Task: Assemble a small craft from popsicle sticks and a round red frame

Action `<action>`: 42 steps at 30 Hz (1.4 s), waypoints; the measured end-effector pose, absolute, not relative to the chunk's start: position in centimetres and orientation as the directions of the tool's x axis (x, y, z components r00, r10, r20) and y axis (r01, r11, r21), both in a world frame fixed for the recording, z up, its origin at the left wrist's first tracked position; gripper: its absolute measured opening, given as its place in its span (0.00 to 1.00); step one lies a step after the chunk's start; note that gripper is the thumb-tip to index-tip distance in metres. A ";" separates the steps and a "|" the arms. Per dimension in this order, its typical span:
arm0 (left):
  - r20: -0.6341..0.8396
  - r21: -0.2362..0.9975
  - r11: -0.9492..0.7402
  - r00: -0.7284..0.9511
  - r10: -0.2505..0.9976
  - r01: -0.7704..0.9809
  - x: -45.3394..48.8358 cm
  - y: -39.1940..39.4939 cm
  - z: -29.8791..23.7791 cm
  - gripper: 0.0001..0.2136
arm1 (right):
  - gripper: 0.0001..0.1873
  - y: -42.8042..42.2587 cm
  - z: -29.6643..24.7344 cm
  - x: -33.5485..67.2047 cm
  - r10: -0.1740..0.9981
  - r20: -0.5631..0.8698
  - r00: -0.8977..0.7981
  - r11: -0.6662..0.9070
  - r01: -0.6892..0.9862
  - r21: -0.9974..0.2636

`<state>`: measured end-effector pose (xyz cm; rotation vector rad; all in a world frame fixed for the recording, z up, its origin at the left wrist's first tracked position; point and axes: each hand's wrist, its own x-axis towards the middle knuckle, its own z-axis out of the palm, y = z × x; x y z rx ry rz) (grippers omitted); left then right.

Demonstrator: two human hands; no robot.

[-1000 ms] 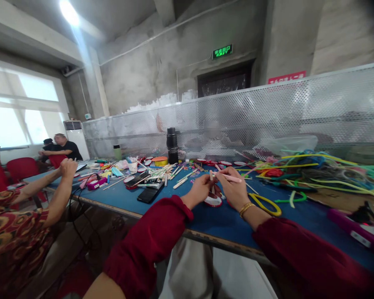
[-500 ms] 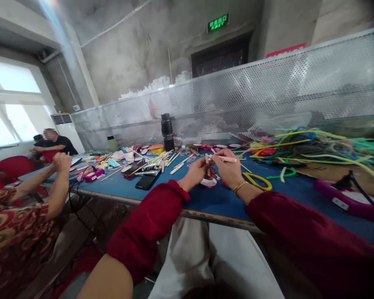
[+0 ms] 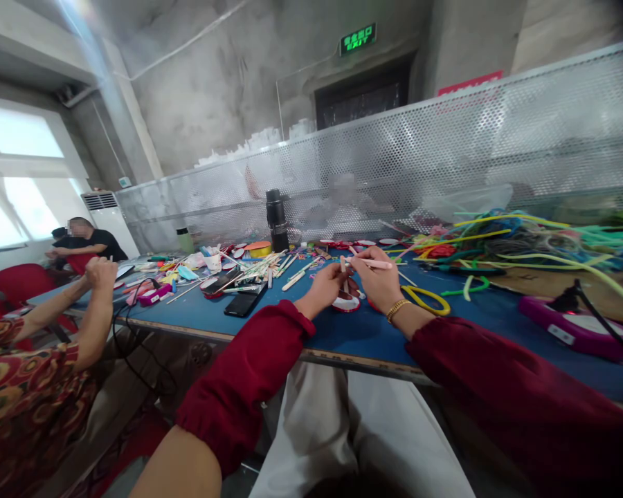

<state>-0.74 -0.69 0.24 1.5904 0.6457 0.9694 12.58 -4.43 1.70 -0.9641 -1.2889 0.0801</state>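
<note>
The left hand (image 3: pixel 326 287) is pinching a pale stick (image 3: pixel 343 267), the right hand (image 3: pixel 383 282) a pink tool (image 3: pixel 378 264); a white disc (image 3: pixel 345 303) is lying below, a yellow loop (image 3: pixel 445 306) nearby.

One head-worn camera looks forward and down from above the wearer's lap (image 3: pixel 311 422), with the left hand (image 3: pixel 322 285) and right hand (image 3: pixel 381 280) near mid-frame, within arm's reach. Its wide view spans the blue table (image 3: pixel 337 339), from the bright window (image 3: pixel 21 131) at far left to the perforated metal partition (image 3: pixel 394 152) facing it.
</note>
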 end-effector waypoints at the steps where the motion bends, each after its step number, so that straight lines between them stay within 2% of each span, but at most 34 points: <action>1: 0.244 0.968 -0.237 0.512 0.823 -0.080 -0.7 -0.7 0.2 0.10 | 0.07 -4.4 1.7 12.6 0.546 0.768 0.333 0.626 0.448 -0.639; 16: 0.243 0.967 -0.245 0.507 0.827 -0.063 -0.6 -0.7 0.1 0.04 | 0.08 -4.8 1.8 12.5 0.575 0.753 0.320 0.622 0.426 -0.656; 21: 0.248 0.966 -0.252 0.508 0.825 -0.062 -0.7 -0.6 0.0 0.07 | 0.08 -4.8 2.0 12.5 0.577 0.745 0.334 0.611 0.428 -0.665; 26: 0.251 0.964 -0.262 0.507 0.825 -0.050 -0.7 -0.7 0.1 0.06 | 0.08 -4.8 2.0 12.6 0.564 0.754 0.337 0.613 0.441 -0.656; 42: 0.213 0.969 -0.248 0.510 0.833 0.002 -1.0 -1.3 0.7 0.11 | 0.08 -4.3 1.7 12.6 0.567 0.747 0.347 0.598 0.450 -0.663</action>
